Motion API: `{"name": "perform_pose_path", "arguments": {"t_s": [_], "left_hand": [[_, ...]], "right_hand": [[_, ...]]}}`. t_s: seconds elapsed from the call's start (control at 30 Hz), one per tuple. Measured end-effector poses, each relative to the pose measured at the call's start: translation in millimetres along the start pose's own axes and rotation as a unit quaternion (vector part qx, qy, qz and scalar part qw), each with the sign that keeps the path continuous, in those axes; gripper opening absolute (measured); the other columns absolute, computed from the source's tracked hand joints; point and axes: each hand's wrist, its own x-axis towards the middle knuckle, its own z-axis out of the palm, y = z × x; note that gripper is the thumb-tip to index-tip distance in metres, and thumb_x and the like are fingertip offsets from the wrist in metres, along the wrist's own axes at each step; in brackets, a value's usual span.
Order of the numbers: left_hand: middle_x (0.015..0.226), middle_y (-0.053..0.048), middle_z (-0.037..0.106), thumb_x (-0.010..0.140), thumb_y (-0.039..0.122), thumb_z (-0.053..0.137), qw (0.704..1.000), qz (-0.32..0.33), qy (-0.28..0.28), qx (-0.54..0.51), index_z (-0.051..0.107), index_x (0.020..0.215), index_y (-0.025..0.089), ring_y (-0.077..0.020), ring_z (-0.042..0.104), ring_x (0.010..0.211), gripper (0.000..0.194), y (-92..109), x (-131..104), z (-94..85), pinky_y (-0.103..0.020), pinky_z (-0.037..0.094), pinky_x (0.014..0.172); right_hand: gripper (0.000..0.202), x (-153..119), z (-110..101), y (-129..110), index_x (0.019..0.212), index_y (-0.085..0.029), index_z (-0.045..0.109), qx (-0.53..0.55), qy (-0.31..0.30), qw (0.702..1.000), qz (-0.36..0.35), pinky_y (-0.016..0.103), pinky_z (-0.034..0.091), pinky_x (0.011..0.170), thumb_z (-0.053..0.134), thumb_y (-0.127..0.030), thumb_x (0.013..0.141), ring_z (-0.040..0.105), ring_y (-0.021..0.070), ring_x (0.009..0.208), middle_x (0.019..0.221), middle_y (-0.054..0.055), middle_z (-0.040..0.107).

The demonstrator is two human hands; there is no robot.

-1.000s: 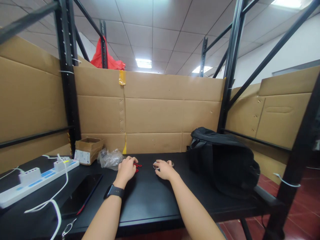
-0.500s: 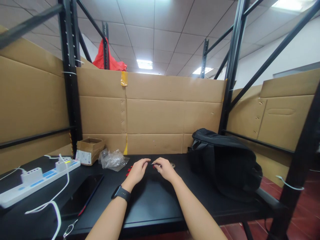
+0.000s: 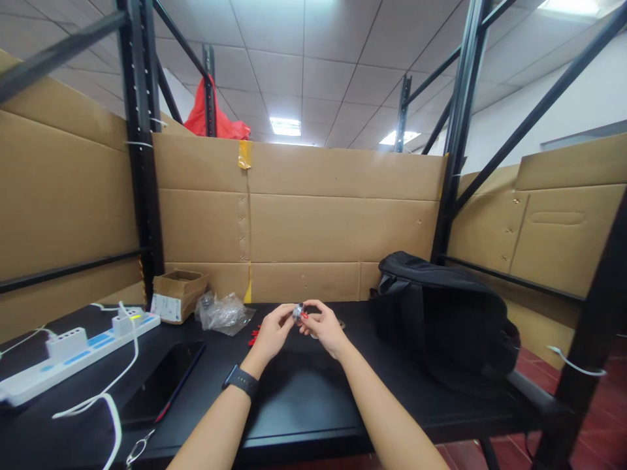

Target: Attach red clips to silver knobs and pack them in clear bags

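Note:
My left hand (image 3: 277,328), with a dark watch on its wrist, pinches a small shiny silvery round piece (image 3: 297,313) above the table. My right hand (image 3: 323,326) is closed beside it, its fingertips around a small red piece (image 3: 304,316) that meets or nearly meets the silvery one. The exact kind of both pieces is too small to tell. Several small red pieces (image 3: 254,335) lie on the table just left of my left hand, partly hidden by it. Behind my right hand a ring-shaped thing (image 3: 341,324) shows only in part.
On the black table (image 3: 304,398) stand a small open cardboard box (image 3: 181,297) and crumpled clear plastic (image 3: 225,313). A white power strip (image 3: 78,356) with cables and a dark phone-like slab (image 3: 164,382) lie at left. A black backpack (image 3: 441,320) stands right; cardboard walls (image 3: 304,222) enclose the back.
My hands have come together, and the silvery round piece now shows between the fingertips. The red piece at my right fingers is more visible. The view has shifted slightly.

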Motion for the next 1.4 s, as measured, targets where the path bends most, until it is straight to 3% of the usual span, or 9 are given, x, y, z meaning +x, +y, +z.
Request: {"name": "perform_pose_path", "arguments": {"t_s": [0.17,0.37,0.43,0.6,0.9,1.0,1.1,1.23,1.4], "left_hand": [[0.094,-0.008,0.074,0.089,0.037,0.06,0.998,-0.053,-0.021,-0.024,0.068,0.102,0.016,-0.0193,0.068,0.083,0.027,1,-2,1.7,-0.03,0.053,0.079],[0.09,-0.005,0.07,0.09,0.028,0.053,0.997,-0.022,-0.008,0.074,0.064,0.093,0.018,-0.017,0.065,0.081,0.015,3,-4,1.4,-0.028,0.049,0.077],[0.091,-0.005,0.069,0.089,0.024,0.053,0.993,0.0,-0.006,0.118,0.062,0.091,0.019,-0.0175,0.064,0.083,0.011,4,-5,1.8,-0.029,0.048,0.08],[0.088,-0.005,0.065,0.091,0.021,0.048,0.986,0.02,-0.029,0.165,0.059,0.089,0.019,-0.0178,0.061,0.082,0.012,2,-6,1.9,-0.029,0.047,0.077],[0.089,-0.004,0.063,0.09,0.019,0.047,0.972,0.011,-0.021,0.232,0.056,0.088,0.02,-0.0169,0.06,0.083,0.009,-7,-6,-0.2,-0.028,0.046,0.078],[0.091,-0.006,0.066,0.092,0.024,0.047,0.941,-0.05,-0.001,0.336,0.059,0.089,0.02,-0.0194,0.062,0.087,0.013,-11,-7,-15.3,-0.031,0.045,0.08],[0.095,-0.006,0.069,0.087,0.027,0.052,0.891,-0.148,-0.004,0.429,0.064,0.087,0.021,-0.0227,0.064,0.092,0.014,-14,-8,-35.6,-0.033,0.045,0.08],[0.095,-0.006,0.073,0.079,0.03,0.057,0.849,-0.25,-0.053,0.463,0.07,0.081,0.025,-0.0267,0.067,0.093,0.014,-18,-12,-51.2,-0.036,0.045,0.081],[0.096,-0.007,0.075,0.074,0.029,0.058,0.841,-0.272,-0.074,0.461,0.073,0.08,0.027,-0.031,0.067,0.098,0.016,-20,-16,-49.2,-0.039,0.046,0.081]], "right_hand": [[0.061,-2,1,4,0.127,-0.018,0.06,0.061,-0.051,0.995,0.064,0.026,0.049,0.062,0.08,-0.042,0.074,0.069,0.0147,0.065,0.081,0.007,0.073],[0.059,-5,7,4,0.127,-0.022,0.063,0.079,-0.07,0.993,0.05,0.028,0.052,0.074,0.082,-0.031,0.072,0.07,0.0141,0.076,0.107,0.007,0.07],[0.059,-4,7,5,0.126,-0.022,0.063,0.047,-0.064,0.996,0.042,0.03,0.053,0.076,0.083,-0.032,0.071,0.069,0.0142,0.077,0.109,0.007,0.069],[0.045,0,5,9,0.106,-0.015,0.067,-0.034,-0.019,0.999,0.028,0.028,0.051,0.063,0.077,-0.047,0.075,0.068,0.0153,0.066,0.079,0.005,0.071],[0.046,3,3,10,0.112,-0.016,0.068,-0.136,0.02,0.99,-0.028,0.029,0.054,0.067,0.077,-0.039,0.073,0.068,0.0164,0.071,0.098,0.007,0.071],[0.045,4,-18,6,0.118,-0.016,0.067,-0.28,0.08,0.955,-0.054,0.031,0.055,0.071,0.069,-0.034,0.077,0.069,0.018,0.075,0.101,0.008,0.072],[0.052,2,-49,2,0.126,-0.014,0.064,-0.456,0.133,0.876,-0.084,0.035,0.048,0.097,0.068,-0.025,0.074,0.065,0.0243,0.106,0.119,0.013,0.068],[0.05,-5,-81,3,0.125,-0.018,0.066,-0.595,0.129,0.791,0.053,0.038,0.043,0.101,0.067,-0.026,0.076,0.06,0.0293,0.118,0.121,0.013,0.069],[0.037,-7,-88,10,0.115,-0.022,0.072,-0.617,0.087,0.775,0.101,0.034,0.043,0.095,0.066,-0.029,0.079,0.061,0.0277,0.113,0.116,0.01,0.071]]}}
